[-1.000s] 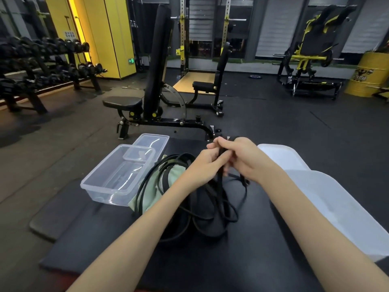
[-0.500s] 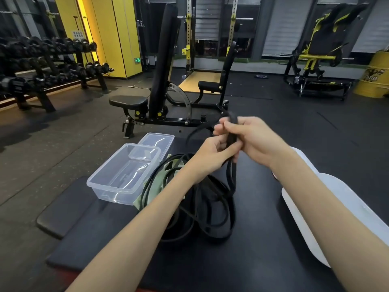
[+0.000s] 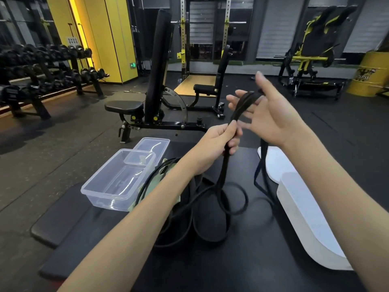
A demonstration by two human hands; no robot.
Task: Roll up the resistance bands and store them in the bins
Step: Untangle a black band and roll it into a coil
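A black resistance band (image 3: 223,175) rises from a tangle of black bands (image 3: 202,218) on the black mat. My left hand (image 3: 219,144) grips it in a fist above the mat. The band loops up over the spread fingers of my right hand (image 3: 267,114), which is held higher with the fingers straight, and another strand hangs down below that hand. A light green band (image 3: 162,178) lies under the tangle. Two clear plastic bins (image 3: 117,180) stand at the left, one behind the other.
A white lid or tray (image 3: 303,209) lies at the right on the mat. An adjustable weight bench (image 3: 151,102) stands just beyond the mat. A dumbbell rack (image 3: 42,74) lines the far left. A yellow barrel (image 3: 370,74) is at far right.
Both hands have risen from the pile, pulling the black band up. My right hand has opened its fingers and the band now loops over them.
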